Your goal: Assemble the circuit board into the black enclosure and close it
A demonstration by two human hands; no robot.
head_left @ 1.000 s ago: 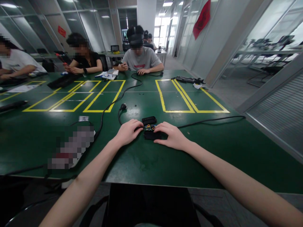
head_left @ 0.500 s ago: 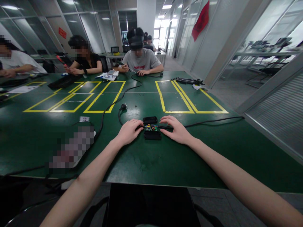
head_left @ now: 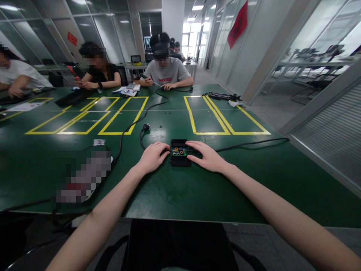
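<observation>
A small green circuit board [head_left: 179,151] with ring-shaped coils lies between two black plastic case halves, the far half [head_left: 178,143] and the near half [head_left: 181,162]. At the board's left end, my left hand [head_left: 153,157] is closed on the black cable there; its fingertips partly hide the grip. My right hand [head_left: 207,155] straddles the right end, thumb and fingers apart, fingertips by the case halves. Beneath its palm runs another black cable [head_left: 239,145]. Beyond my left hand lies a black plug [head_left: 145,127] on a cord.
The green table [head_left: 169,195] bears yellow tape rectangles [head_left: 207,133]. At left is a blurred-out object [head_left: 87,177] with a label tag [head_left: 99,142]. A long cord [head_left: 135,122] crosses the table. Several people sit opposite, one in a grey shirt [head_left: 166,71]. A black tool-like item [head_left: 222,96] lies far right.
My right hand has moved left, its fingertips now closer around the board's right end and case halves. My left hand stays at the left cable. The view has shifted slightly.
</observation>
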